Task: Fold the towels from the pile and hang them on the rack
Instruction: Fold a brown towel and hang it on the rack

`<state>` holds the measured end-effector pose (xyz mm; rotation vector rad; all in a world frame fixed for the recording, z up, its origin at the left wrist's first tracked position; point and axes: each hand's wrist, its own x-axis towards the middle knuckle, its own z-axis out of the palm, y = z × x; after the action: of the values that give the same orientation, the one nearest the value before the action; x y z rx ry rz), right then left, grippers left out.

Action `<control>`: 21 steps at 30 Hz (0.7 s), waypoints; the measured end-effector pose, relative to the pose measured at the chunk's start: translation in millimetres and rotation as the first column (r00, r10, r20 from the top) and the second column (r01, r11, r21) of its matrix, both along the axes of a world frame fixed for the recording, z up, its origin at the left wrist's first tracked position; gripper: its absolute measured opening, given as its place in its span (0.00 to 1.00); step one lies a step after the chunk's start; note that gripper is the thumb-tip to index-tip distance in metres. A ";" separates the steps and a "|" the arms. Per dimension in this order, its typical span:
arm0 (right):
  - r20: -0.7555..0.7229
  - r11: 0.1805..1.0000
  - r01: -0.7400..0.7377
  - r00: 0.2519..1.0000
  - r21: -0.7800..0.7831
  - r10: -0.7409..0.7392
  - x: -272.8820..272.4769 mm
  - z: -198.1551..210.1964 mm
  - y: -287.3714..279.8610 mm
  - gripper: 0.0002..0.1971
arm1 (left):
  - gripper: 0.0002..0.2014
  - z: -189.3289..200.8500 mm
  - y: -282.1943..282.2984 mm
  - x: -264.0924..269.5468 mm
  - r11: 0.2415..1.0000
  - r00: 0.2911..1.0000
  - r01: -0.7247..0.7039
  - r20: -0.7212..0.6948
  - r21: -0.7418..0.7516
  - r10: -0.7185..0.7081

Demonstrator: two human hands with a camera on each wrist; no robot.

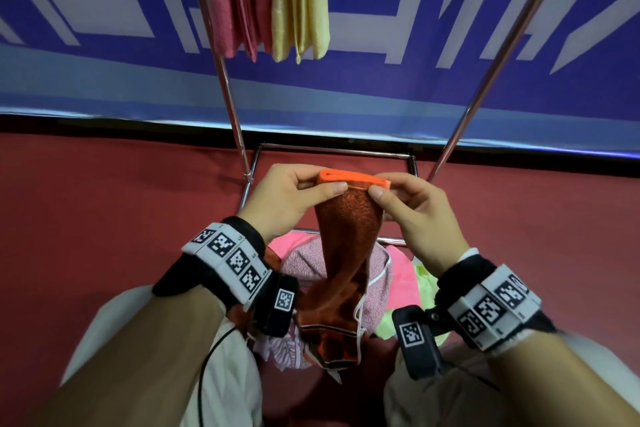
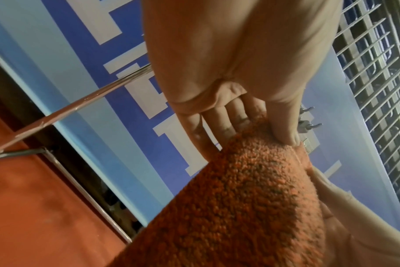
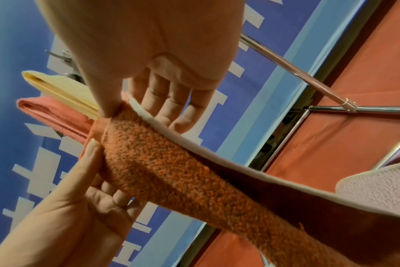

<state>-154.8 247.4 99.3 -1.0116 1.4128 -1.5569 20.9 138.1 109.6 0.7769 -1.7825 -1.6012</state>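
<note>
A person's left hand [image 1: 287,199] and right hand [image 1: 412,215] pinch the top corners of an orange towel [image 1: 346,239], which hangs down over the pile [image 1: 304,263] of towels in front of the rack [image 1: 228,94], where a pink towel [image 1: 235,0] and a yellow towel [image 1: 299,0] hang folded.

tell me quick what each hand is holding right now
Left hand: closed, pinching the left end of the orange towel's top edge.
Right hand: closed, pinching the right end of the same edge.
</note>
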 end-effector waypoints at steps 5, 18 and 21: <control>-0.064 1.000 0.026 0.998 -0.002 -0.026 -1.1 24.5 7.9 0.05 | 0.09 23.2 8.2 4.8 0.997 0.998 0.066 0.017 -0.044 -0.066; -0.275 0.985 -0.075 0.961 -0.155 0.030 16.5 205.7 40.8 0.05 | 0.09 190.9 48.5 32.5 0.973 0.997 -0.015 -0.079 -0.228 -0.003; -0.294 0.974 -0.106 0.955 -0.203 0.043 25.0 240.2 53.7 0.02 | 0.09 224.2 66.4 39.6 0.966 0.990 -0.056 -0.140 -0.253 0.021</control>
<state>-129.7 301.1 339.5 -1.4562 1.3972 -1.5793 60.5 204.5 333.8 0.5641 -1.8172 -1.3302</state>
